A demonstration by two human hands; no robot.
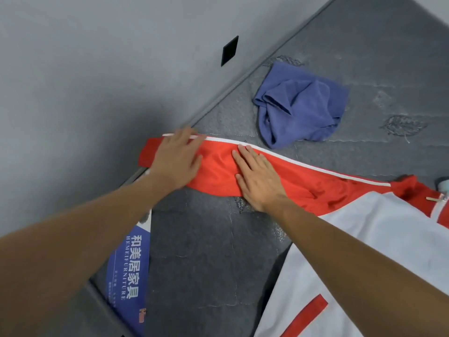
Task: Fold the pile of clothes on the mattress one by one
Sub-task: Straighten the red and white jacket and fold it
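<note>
The red-and-white zip jacket point(352, 239) lay spread on the dark grey quilted mattress point(206, 251), its red sleeve with white piping point(279, 176) stretched toward the wall. Both palms lay flat on that sleeve, fingers straight and gripping nothing: the left hand point(177, 161) near the cuff, the right hand point(257, 178) just beside it. No fold showed yet, I judged. A crumpled blue cloth garment point(301, 105) waited unfolded beyond. The cuff overhung the mattress edge by the grey wall point(85, 81); open mattress lay nearer me.
</note>
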